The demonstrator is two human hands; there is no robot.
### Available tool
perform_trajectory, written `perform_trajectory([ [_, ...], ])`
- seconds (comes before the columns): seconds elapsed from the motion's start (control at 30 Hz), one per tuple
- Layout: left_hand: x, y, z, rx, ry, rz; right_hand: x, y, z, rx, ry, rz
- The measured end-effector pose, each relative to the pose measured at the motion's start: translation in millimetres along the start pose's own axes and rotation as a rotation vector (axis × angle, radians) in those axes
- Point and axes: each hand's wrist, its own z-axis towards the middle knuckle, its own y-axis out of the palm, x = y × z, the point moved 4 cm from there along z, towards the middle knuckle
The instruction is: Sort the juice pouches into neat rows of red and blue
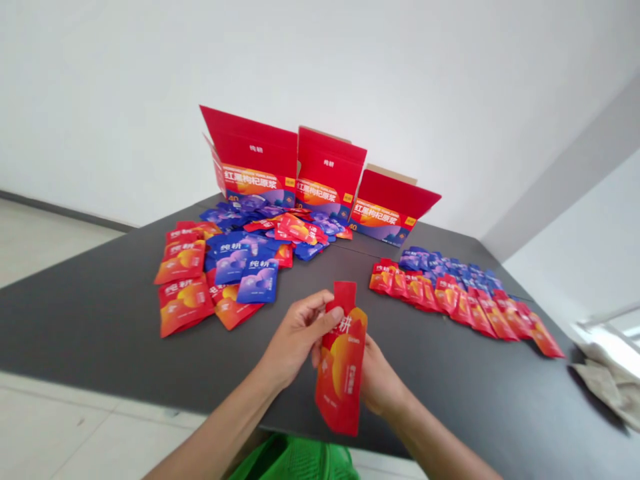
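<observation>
Near the table's front edge, my left hand (pixel 301 333) pinches the upper left of a red pouch (pixel 341 373) with orange fruit printed on it. The pouch hangs upright, and more than one may be stacked there. Behind its right side is my right hand (pixel 381 379), its fingers mostly hidden by the pouch but closed around its edge. Left of the hands lie red pouches (pixel 185 303) and blue pouches (pixel 258 280) in a loose pile. To the right, red pouches (pixel 447 295) and blue pouches (pixel 440 263) overlap in rows.
Three open red boxes, a left one (pixel 257 160), a middle one (pixel 327 173) and a right one (pixel 385 207), stand along the back of the dark table (pixel 115 313). A greyish cloth (pixel 607 383) is at the far right edge.
</observation>
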Motion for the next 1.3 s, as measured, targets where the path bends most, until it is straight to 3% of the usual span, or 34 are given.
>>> perform_trajectory([
  [0.13,20,1.9,-5,0.139,0.254,0.296,-17,-21,-9,0.155,-0.083,-0.021],
  [0.23,25,9.2,-7,0.137,0.288,0.479,-29,-31,-16,0.222,-0.223,-0.178],
  [0.33,22,18.2,-5,0.049,0.242,0.435,-34,-26,-22,0.170,-0.322,-0.357],
  [0.47,16,27.1,-7,-0.070,0.172,0.249,-34,-28,-31,0.263,-0.413,-0.409],
  [0.57,17,28.4,-11,-0.051,0.215,0.271,-33,-33,-33,0.278,-0.409,-0.373],
  [0.73,17,30.2,-9,0.074,0.228,0.248,-36,-36,-33,0.195,-0.357,-0.274],
  [0.83,9,37.4,-5,0.096,0.140,0.111,-39,-39,-36,0.305,-0.413,-0.296],
  [0.97,0,51.5,-8,0.022,0.044,0.024,-37,-44,-39,0.439,-0.443,-0.253],
  [1.07,-1,53.6,-12,0.022,0.084,0.117,-35,-46,-39,0.435,-0.444,-0.227],
  [1.2,4,47.9,-12,0.160,0.206,0.327,-34,-44,-41,0.369,-0.398,-0.226],
  [1.3,5,51.0,-12,0.220,0.307,0.546,-32,-47,-48,0.457,-0.415,-0.274],
])
